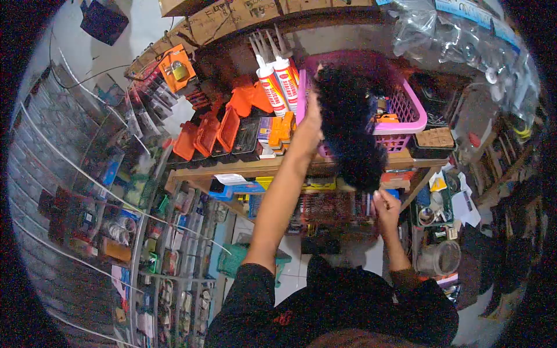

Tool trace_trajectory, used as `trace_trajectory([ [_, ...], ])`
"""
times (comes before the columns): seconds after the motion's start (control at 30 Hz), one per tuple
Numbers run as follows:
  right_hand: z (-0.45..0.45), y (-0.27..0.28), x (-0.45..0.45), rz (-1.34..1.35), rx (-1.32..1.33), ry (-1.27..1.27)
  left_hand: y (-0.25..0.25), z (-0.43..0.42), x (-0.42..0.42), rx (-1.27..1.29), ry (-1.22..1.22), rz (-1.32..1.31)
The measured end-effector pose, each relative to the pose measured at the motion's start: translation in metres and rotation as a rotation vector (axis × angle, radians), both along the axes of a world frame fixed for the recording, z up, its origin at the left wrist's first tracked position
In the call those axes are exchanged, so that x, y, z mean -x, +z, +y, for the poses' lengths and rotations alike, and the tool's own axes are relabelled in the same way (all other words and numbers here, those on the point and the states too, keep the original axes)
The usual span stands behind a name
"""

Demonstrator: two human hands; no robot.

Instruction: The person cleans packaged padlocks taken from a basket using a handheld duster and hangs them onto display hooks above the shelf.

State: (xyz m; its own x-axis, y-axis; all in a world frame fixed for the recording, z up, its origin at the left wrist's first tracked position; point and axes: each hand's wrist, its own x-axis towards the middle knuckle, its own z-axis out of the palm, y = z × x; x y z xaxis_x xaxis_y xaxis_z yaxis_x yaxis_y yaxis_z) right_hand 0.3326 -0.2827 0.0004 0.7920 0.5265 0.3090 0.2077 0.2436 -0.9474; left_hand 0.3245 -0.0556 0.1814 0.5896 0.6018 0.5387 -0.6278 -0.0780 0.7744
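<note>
A black, fluffy duster-like thing (351,124) slants across the front of a pink plastic basket (419,116). Along its upper left side lies my left hand (313,119), closed against the fluff, with most of its fingers hidden behind it. My right hand (387,207) is closed in a pinch at the lower end of the fluff; any handle there is too dark to make out. Behind the fluff, the basket holds small items, including something orange. Two white and red sealant tubes (272,87) with grey nozzles stand left of the basket.
On the wooden shelf (232,169) are orange lidded boxes (208,134) and small cartons (264,129). A glass display case (136,232) fills the left. Plastic bags (464,40) hang at upper right. Below right is a clear round tub (439,257).
</note>
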Motion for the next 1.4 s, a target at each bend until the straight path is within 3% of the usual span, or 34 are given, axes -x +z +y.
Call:
trace_trajectory([
  [0.1,0.000,-0.013,-0.003,0.055,-0.057,0.018,0.059,-0.022,0.011,0.402,-0.386,0.287],
  [0.17,0.006,-0.072,-0.007,-0.013,-0.077,0.026,0.060,-0.022,0.013,0.353,-0.332,0.304],
  [0.33,-0.003,-0.022,0.003,-0.035,0.095,-0.067,0.034,0.004,-0.006,0.402,-0.444,0.244],
  [0.47,-0.004,-0.007,0.009,-0.085,0.040,0.015,0.036,0.003,-0.008,0.420,-0.513,0.260],
  [0.53,0.003,-0.056,0.008,-0.060,0.066,-0.080,0.033,0.007,-0.010,0.443,-0.582,0.229],
  [0.57,-0.001,-0.071,0.000,-0.071,0.089,-0.074,0.037,0.003,-0.006,0.451,-0.543,0.230],
  [0.63,-0.006,-0.042,-0.001,-0.052,0.143,-0.079,0.056,-0.022,0.015,0.462,-0.395,0.294],
  [0.8,0.000,-0.060,0.009,-0.001,0.063,-0.045,0.060,-0.028,0.014,0.234,-0.265,0.287],
  [0.87,-0.005,-0.055,0.007,0.028,0.064,-0.039,0.057,-0.025,0.012,0.301,-0.326,0.270],
  [1.0,-0.012,0.013,0.020,0.151,0.029,-0.019,0.057,-0.018,0.019,0.284,-0.403,0.291],
  [1.1,-0.005,-0.038,0.023,-0.097,0.078,-0.167,0.057,-0.017,0.022,0.277,-0.487,0.309],
  [1.17,-0.011,-0.012,0.024,-0.029,0.079,-0.146,0.029,-0.017,0.031,0.011,-0.413,0.109],
  [1.2,-0.015,0.000,0.025,0.006,0.080,-0.136,0.034,-0.015,0.025,0.125,-0.393,0.148],
  [1.27,-0.025,0.040,0.027,0.324,0.026,-0.025,0.043,-0.013,0.017,0.307,-0.361,0.235],
  [1.33,-0.028,-0.015,0.016,0.245,0.100,0.011,0.052,-0.014,0.012,0.442,-0.341,0.339],
  [1.37,-0.021,-0.033,0.022,0.104,0.102,-0.044,0.057,-0.015,0.017,0.385,-0.342,0.368],
  [1.4,-0.015,-0.027,0.026,-0.022,0.060,-0.101,0.059,-0.022,0.021,0.372,-0.363,0.321],
])
